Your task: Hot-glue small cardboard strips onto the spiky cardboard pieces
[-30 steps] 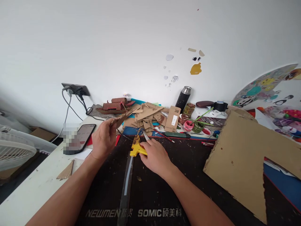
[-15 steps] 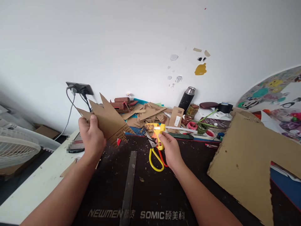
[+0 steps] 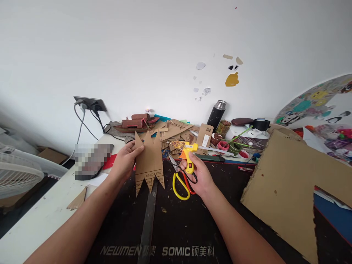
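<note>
Between thumb and fingers, my left hand [image 3: 127, 159] grips the left edge of a cardboard piece [image 3: 149, 157] with pointed teeth at top and bottom and black print low down. It is held upright above the dark mat. My right hand [image 3: 200, 175] is closed round the handle of a yellow glue gun [image 3: 189, 157], its stained nozzle pointing left toward the cardboard, apart from it. A white glue stick sticks out of its back. Beneath the gun lie scissors [image 3: 181, 186] with yellow and red handles. A metal ruler [image 3: 149, 223] lies on the mat, its far end behind the cardboard.
Cardboard scraps [image 3: 176, 130] and a brown model boat [image 3: 134, 124] are heaped along the wall. A black thermos [image 3: 216, 115] leans behind several jars. A large cardboard sheet [image 3: 280, 190] covers the right side. At left are a white fan [image 3: 19, 172] and a wall socket [image 3: 90, 103].
My left hand has brought the cardboard piece right and down, turning it from slanted to upright and nearer the glue gun. The gun has tilted slightly, and its black cord now shows.
</note>
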`<state>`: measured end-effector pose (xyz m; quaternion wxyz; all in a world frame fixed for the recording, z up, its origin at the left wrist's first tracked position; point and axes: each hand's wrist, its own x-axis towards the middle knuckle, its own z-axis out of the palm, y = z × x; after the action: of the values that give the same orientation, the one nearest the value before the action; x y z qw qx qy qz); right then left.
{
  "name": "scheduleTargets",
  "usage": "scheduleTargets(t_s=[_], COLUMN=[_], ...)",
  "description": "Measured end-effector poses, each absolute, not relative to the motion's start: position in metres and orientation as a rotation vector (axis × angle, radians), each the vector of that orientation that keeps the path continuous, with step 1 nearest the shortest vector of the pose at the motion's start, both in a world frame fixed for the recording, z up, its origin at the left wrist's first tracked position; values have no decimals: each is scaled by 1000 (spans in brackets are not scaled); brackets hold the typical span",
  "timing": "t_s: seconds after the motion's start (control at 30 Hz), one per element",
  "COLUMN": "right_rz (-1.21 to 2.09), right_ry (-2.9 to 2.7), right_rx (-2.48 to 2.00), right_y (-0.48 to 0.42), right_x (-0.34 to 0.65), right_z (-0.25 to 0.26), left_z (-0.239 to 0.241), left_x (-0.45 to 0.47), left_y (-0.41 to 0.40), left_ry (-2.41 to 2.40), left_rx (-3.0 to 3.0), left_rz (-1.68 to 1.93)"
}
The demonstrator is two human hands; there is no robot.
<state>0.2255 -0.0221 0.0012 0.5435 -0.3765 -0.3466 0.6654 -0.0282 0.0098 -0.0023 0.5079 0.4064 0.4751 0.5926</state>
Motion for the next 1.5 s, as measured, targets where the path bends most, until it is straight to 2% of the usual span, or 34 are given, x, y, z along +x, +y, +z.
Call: scheduleTargets(t_s=[0.27,0.5,0.6,0.73,0.83,1.2,1.5], right_rz=[1617,1504,1489,1456,1406,1375,1439], right_ry=[-765,-907,-914,-941,-1028,-1177,-1234], right_rx=[-835,-931,-955,-981,-1007,-1021,-960], right_y=[-22,-22,-22,-23,-25,-31,-41], right_x=[224,225,226,227,226,227,223], right_z=[8,4,1,1,2,10,9], left_z=[6,12,12,16,18,6,-1], left_x=[-20,-17,-22,-38,-48,-45,-47], left_y=[-1,-8,-5,-1,0,3,6], left_ry=[1102,1060,1101,1265,1446,1546,1482], left_rx=[1018,1004,991,1103,1262,2264,2526], left_rz=[1106,827,989,1676,1921,1825,1774])
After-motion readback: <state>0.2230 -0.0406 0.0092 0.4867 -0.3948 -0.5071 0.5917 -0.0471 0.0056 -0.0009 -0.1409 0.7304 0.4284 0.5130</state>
